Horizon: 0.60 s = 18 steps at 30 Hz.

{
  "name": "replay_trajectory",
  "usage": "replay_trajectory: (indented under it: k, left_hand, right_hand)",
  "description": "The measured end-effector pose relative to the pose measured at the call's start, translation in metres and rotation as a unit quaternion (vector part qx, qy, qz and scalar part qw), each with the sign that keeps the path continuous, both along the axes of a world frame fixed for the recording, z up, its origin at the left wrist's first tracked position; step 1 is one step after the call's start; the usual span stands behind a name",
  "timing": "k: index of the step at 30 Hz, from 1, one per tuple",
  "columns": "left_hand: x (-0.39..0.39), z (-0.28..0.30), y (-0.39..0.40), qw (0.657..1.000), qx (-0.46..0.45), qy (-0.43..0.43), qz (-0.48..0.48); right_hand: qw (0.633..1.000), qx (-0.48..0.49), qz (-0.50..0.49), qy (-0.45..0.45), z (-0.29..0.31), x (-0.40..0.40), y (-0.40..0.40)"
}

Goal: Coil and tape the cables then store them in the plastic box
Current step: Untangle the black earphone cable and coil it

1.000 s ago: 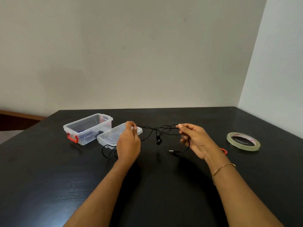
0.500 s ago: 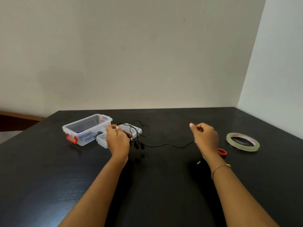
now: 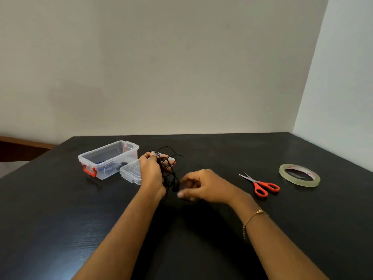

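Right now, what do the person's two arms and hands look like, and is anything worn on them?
Both forearms are bare, with no sleeves in view. The left hand wears nothing that I can see. The right hand has a thin gold-coloured chain bracelet at the wrist. I see no rings, watch or gloves.

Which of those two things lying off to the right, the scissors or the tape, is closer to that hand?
The scissors, with red handles, lie closer to the right hand. The tape roll sits farther right, beyond them.
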<state>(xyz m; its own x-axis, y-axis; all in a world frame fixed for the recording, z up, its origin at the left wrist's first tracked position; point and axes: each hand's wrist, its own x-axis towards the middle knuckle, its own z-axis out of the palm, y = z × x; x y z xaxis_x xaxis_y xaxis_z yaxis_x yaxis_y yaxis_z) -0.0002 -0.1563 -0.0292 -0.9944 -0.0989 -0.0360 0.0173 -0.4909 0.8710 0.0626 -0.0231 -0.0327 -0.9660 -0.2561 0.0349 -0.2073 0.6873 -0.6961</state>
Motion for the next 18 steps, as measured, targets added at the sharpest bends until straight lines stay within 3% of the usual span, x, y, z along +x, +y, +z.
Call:
replay_trajectory:
  k: [3,5,9,14,18]
  left_hand:
    - [-0.008,-0.003,-0.004,0.997,0.063,-0.018,-0.050]
    - [-0.011,-0.004,-0.006,0.994,0.093,-0.024,-0.057]
    - [-0.013,-0.003,-0.012,0.992,0.116,-0.008,-0.040]
    - [-0.016,0.003,-0.024,0.973,0.228,-0.013,-0.027]
    - [-0.017,-0.001,-0.032,0.967,0.252,-0.009,-0.031]
  right_hand:
    - [0.997,0.069,-0.032,-0.014,-0.002,-0.004,0.005]
    - [0.988,0.121,-0.095,0.026,-0.003,-0.007,0.016]
    - [0.928,0.215,-0.289,0.090,-0.004,-0.006,0.041]
    - [0.865,0.241,-0.439,0.027,-0.006,0.000,0.060]
    - [0.861,0.207,-0.465,0.022,-0.009,-0.001,0.064]
